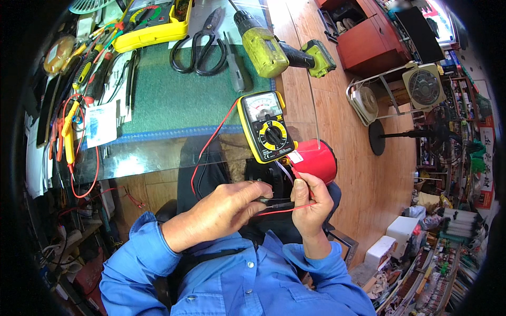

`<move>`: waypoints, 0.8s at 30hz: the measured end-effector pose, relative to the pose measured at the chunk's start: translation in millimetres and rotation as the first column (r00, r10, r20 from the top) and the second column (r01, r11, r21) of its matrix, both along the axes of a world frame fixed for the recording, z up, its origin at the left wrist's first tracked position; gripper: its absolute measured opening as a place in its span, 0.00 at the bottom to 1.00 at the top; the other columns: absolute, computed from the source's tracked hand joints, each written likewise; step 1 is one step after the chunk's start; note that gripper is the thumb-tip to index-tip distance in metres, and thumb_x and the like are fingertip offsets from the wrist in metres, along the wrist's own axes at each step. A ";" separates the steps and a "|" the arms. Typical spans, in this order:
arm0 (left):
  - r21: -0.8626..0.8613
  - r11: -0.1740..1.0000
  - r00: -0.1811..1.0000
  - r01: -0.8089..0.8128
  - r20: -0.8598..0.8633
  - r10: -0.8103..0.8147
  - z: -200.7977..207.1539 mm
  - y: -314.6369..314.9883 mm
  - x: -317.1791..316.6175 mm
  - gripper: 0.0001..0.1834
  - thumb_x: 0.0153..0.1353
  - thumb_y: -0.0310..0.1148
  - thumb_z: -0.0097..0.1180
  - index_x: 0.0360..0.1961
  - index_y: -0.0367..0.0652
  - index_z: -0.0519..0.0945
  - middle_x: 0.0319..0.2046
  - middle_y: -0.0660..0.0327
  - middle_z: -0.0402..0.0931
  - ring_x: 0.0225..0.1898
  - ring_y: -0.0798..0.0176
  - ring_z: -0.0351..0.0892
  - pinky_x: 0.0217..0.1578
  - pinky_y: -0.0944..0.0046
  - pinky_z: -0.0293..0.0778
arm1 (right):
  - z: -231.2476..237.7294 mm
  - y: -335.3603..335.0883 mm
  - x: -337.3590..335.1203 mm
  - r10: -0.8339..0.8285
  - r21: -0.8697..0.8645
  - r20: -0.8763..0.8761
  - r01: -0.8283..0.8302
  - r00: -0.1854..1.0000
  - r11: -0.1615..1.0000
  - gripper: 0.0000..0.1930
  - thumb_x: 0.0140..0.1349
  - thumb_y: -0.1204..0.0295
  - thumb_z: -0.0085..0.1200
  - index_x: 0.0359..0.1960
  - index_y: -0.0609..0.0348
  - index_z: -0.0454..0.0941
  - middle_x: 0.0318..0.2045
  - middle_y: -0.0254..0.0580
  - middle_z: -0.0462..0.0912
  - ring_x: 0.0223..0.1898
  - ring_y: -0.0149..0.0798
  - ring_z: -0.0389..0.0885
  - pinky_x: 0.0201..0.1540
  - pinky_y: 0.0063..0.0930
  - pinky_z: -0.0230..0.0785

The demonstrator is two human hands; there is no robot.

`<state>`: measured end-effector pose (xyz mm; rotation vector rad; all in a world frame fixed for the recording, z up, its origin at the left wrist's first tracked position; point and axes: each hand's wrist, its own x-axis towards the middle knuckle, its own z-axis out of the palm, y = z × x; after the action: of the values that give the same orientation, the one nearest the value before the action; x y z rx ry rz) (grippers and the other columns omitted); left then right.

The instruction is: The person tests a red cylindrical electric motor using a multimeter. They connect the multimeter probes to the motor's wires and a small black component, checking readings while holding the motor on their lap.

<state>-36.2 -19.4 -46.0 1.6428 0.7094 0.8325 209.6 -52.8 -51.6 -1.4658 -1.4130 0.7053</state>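
My right hand (312, 203) pinches a red test probe (296, 171) between thumb and fingers, its tip pointing up toward a red rounded housing (320, 162) with a white label. My left hand (232, 206) is closed, thumb against the fingers, by a black test probe (279, 204); its fingers partly hide what they grip. A red lead runs between the two hands. Just beyond them, a yellow and black analog multimeter (268, 126) lies face up at the corner of the glass tabletop (174, 158). A pale wire shows beside the red housing, over my lap.
Black-handled scissors (203, 50), a grey-handled screwdriver (237, 68) and a yellow-green cordless drill (263, 50) lie farther back. A second yellow meter (150, 31) and several hand tools crowd the left. Fans (423, 84) and cluttered shelves stand on the right, beyond the wooden floor.
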 end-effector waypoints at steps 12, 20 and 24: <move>-0.212 0.976 0.996 0.041 0.083 -0.024 2.2 1.7 -0.3 0.13 0.73 0.25 0.71 0.47 0.39 0.76 0.61 0.47 0.89 0.49 0.61 0.94 0.46 0.60 0.89 | -2.1 2.1 -1.1 -0.060 0.060 0.093 0.055 0.994 0.997 0.08 0.81 0.75 0.61 0.55 0.67 0.85 0.30 0.29 0.82 0.26 0.21 0.76 0.29 0.18 0.68; -0.296 0.954 0.994 -0.053 0.079 0.080 5.3 -0.6 2.0 0.17 0.69 0.23 0.74 0.56 0.36 0.81 0.61 0.50 0.90 0.50 0.66 0.92 0.49 0.63 0.88 | -2.3 2.8 -8.4 -0.009 0.025 -0.030 0.010 1.000 1.000 0.08 0.79 0.75 0.65 0.52 0.67 0.87 0.31 0.31 0.85 0.27 0.21 0.78 0.29 0.20 0.71; -0.358 0.933 0.992 -0.021 0.105 0.063 9.5 -0.2 3.0 0.30 0.69 0.22 0.73 0.72 0.37 0.80 0.60 0.53 0.90 0.49 0.67 0.91 0.51 0.63 0.88 | -2.3 3.0 -8.9 -0.009 0.004 -0.067 0.009 0.998 1.000 0.07 0.79 0.75 0.65 0.52 0.66 0.87 0.31 0.30 0.84 0.27 0.20 0.78 0.30 0.19 0.70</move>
<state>-33.1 -19.7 -36.5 1.2475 0.7671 0.7704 200.7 -49.8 -53.9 -1.4309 -1.3552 0.7390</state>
